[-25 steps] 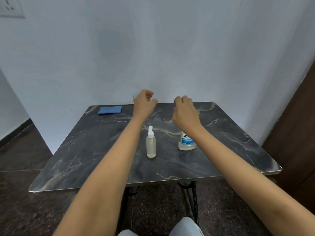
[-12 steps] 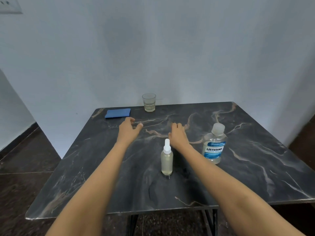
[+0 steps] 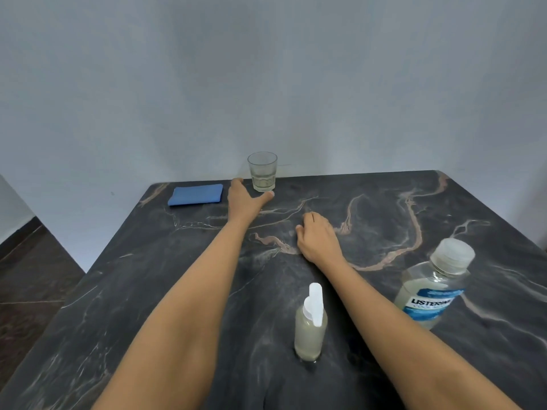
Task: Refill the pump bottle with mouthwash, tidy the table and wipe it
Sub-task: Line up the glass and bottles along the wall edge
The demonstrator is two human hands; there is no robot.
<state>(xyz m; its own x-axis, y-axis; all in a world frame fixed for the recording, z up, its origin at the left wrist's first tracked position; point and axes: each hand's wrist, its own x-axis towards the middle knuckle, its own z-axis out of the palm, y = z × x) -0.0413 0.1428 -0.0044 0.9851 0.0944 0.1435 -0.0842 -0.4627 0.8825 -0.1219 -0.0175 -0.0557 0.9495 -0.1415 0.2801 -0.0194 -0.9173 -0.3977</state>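
Key relation: the glass [image 3: 262,171] stands upright at the far edge of the counter [image 3: 118,291], at about 1 o'clock from the left hand [image 3: 247,199] and just beside it. Its long axis is vertical, and a little pale liquid sits in the bottom.
Nearer hand: the left, plainly. The right hand [image 3: 318,235] lies well short of the glass, at roughly 5 o'clock from it.
Left hand: spread wide and low over the counter, holding nothing. The thumb stretches toward 3 o'clock with its tip at the foot of the glass, and the fingers reach toward 11 o'clock past the glass's left side. Whether the thumb touches the glass I cannot tell.
Right hand: fingers loosely curled under, back of the hand up, resting on the bare counter and holding nothing.
Pump bottle [image 3: 310,324]: upright with its spray top on and pale cloudy liquid inside. It stands at 6 o'clock from the right hand, toward the near edge and well apart from both hands.
Mouthwash bottle [image 3: 432,288]: capped, at 4 o'clock from the right hand and apart from the pump bottle.
Blue cloth [image 3: 195,195]: folded flat at the far edge, at 9 o'clock from the left hand, near it but untouched.
Likely step: a reach for the glass. Closing thumb and fingers round its lower wall would take it. With both bottles capped, the refill looks not yet begun.
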